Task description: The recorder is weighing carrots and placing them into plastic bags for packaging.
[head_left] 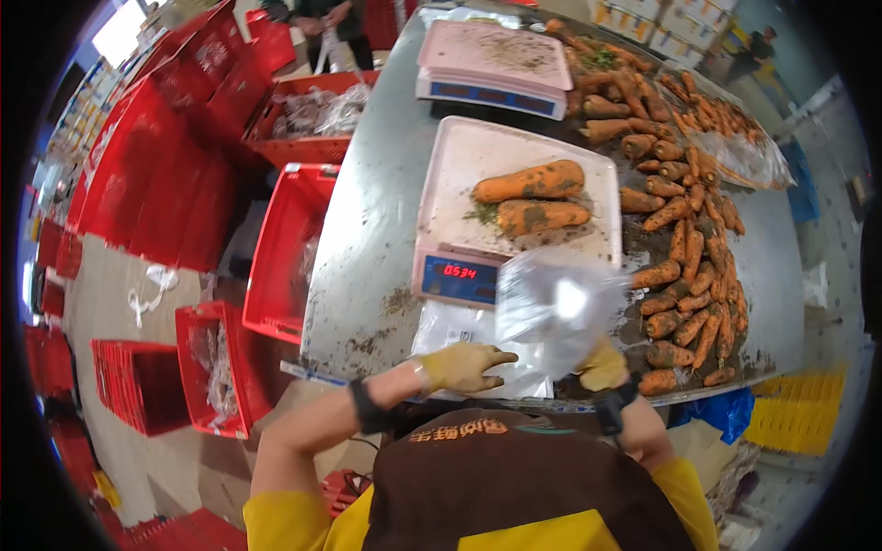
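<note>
In a yellow glove, my right hand (604, 365) grips the lower right part of a clear plastic bag (528, 303), which puffs up with a bright glare on it. My left hand (462, 367), also gloved, hovers with fingers apart over a stack of flat plastic bags (450, 329) at the table's near edge; it holds nothing. Just beyond the bag, a pink weighing scale (450, 184) with a lit red display carries two large soil-stained carrots (531, 181) and a bit of greenery. The bag covers the scale's near right corner.
A heap of dirty carrots (703, 266) spreads along the right side of the metal table (354, 257). Behind stands a second pink scale (496, 50). Red crates (262, 275) line the left side; another person (335, 28) stands beyond them. A yellow crate (797, 413) is at right.
</note>
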Action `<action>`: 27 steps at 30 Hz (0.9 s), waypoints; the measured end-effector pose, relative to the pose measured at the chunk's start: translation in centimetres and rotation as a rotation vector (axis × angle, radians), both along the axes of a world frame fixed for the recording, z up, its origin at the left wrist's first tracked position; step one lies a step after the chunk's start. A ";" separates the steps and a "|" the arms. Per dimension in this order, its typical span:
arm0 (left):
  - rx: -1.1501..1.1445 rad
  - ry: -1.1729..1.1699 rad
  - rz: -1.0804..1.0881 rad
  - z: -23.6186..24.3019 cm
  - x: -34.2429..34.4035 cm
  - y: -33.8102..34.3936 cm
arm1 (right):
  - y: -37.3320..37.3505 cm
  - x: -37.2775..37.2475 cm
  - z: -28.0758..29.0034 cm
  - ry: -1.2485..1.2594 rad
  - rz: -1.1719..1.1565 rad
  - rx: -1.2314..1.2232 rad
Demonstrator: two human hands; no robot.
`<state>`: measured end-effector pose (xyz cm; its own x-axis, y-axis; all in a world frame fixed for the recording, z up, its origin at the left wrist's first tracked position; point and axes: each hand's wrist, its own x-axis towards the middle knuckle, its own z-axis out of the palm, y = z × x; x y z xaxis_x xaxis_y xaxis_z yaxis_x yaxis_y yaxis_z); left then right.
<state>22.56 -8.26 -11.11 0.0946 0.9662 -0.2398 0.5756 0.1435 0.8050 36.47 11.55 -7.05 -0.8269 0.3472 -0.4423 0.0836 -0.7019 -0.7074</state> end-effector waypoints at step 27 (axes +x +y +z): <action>0.239 0.403 0.693 28.5 -20.2 -22.5 | -4.1 -6.3 11.0 -0.029 0.119 1.113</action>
